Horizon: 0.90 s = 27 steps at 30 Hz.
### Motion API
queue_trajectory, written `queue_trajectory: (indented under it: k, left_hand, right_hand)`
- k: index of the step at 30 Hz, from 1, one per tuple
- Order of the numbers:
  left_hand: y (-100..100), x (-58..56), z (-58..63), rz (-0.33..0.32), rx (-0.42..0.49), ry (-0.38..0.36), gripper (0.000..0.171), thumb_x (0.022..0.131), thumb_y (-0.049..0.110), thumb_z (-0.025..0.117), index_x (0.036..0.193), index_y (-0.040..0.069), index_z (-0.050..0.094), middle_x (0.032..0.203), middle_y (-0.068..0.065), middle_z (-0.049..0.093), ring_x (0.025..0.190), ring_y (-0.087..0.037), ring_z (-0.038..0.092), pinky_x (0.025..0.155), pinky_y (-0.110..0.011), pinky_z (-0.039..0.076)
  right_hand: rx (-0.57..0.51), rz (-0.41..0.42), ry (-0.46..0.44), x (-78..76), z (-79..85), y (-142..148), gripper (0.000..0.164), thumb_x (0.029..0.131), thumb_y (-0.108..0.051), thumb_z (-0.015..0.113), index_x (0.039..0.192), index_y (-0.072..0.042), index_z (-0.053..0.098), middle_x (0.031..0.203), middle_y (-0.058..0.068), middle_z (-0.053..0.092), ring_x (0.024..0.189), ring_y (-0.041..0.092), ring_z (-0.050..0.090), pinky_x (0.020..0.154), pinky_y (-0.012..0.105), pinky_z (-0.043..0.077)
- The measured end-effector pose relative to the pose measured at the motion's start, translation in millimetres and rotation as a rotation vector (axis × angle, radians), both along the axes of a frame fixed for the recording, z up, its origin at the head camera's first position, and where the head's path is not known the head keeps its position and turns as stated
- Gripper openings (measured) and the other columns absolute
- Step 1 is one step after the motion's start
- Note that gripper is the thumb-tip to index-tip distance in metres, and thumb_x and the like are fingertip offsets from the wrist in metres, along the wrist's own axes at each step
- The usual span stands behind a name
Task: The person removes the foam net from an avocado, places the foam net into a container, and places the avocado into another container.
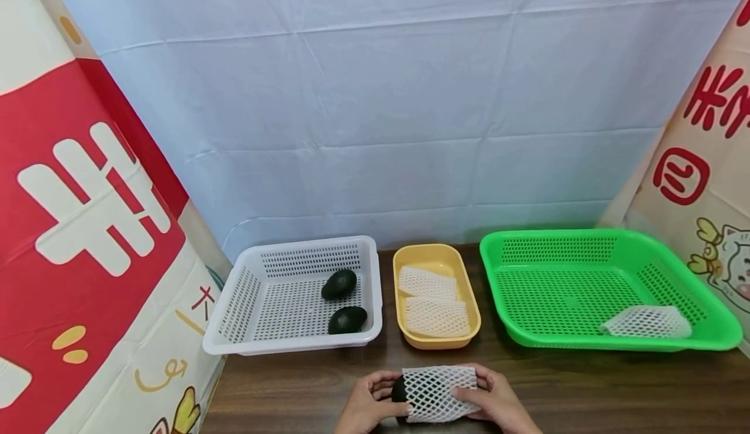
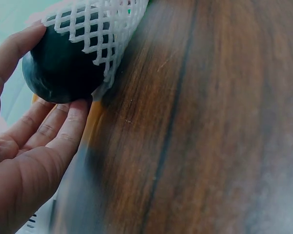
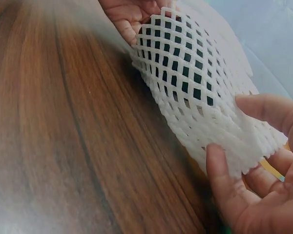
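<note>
Near the table's front edge, a dark green avocado (image 2: 63,68) sits most of the way inside a white foam net sleeve (image 1: 439,392), its rounded end sticking out on the left. My left hand (image 1: 373,400) grips that bare end, thumb on one side and fingers on the other, as the left wrist view shows. The sleeve's other end is held by my right hand (image 1: 489,398), with the thumb on the near face. In the right wrist view that end of the net (image 3: 229,136) looks flattened, and dark avocado skin shows through the mesh farther along.
A white basket (image 1: 234,313) at the left holds two avocados (image 1: 347,320). Behind my hands stands a yellow tray (image 1: 436,343) with foam net sleeves (image 1: 436,317). At the right, a green basket (image 1: 562,341) contains a net-covered item (image 1: 650,322). Printed cloth hangs on both sides.
</note>
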<state>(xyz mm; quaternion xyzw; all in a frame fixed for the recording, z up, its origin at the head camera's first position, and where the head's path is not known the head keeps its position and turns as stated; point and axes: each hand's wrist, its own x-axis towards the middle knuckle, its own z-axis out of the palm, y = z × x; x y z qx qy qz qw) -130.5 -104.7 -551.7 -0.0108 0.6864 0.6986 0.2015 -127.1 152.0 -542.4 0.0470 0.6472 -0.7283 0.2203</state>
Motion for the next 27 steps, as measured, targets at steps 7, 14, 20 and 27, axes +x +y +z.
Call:
queue_trajectory:
  k: [7,14,20,27]
  left_hand:
    - [0.7,0.4,-0.2,-0.010,0.050,-0.030,0.050,0.067,0.009,0.078,0.112,0.002,0.058,0.107,-0.006,0.059,0.092,-0.019,0.057,0.078,-0.031,0.046]
    - [1.2,0.1,-1.2,-0.002,0.036,-0.018,0.050,0.067,0.010,0.078,0.112,0.002,0.058,0.107,-0.006,0.059,0.092,-0.019,0.057,0.078,-0.030,0.046]
    - [-0.1,2.3,1.6,0.055,0.054,0.008,0.050,0.066,0.010,0.078,0.112,0.002,0.058,0.106,-0.007,0.058,0.091,-0.020,0.058,0.074,-0.029,0.047]
    - [-2.7,0.8,9.7,0.085,0.087,0.021,0.052,0.066,0.010,0.079,0.112,0.002,0.058,0.105,-0.008,0.058,0.091,-0.021,0.058,0.076,-0.029,0.046]
  right_hand:
    - [0.163,-0.007,0.022,0.8,3.1,4.8,0.055,0.079,-0.021,0.068,0.122,0.006,0.046,0.092,0.009,0.061,0.078,0.022,0.059,0.060,0.039,0.051]
    - [0.114,0.019,0.069,0.8,2.8,11.1,0.053,0.081,-0.015,0.065,0.124,0.005,0.043,0.095,0.012,0.061,0.076,0.020,0.058,0.056,0.030,0.048]
    - [0.085,-0.003,0.167,0.8,3.2,11.2,0.057,0.080,-0.014,0.066,0.127,0.003,0.039,0.088,0.016,0.062,0.073,0.022,0.059,0.056,0.032,0.049]
    - [0.025,-0.123,0.178,-3.5,7.3,12.1,0.066,0.077,-0.017,0.069,0.130,-0.004,0.031,0.094,0.020,0.061,0.082,0.029,0.060,0.066,0.040,0.050]
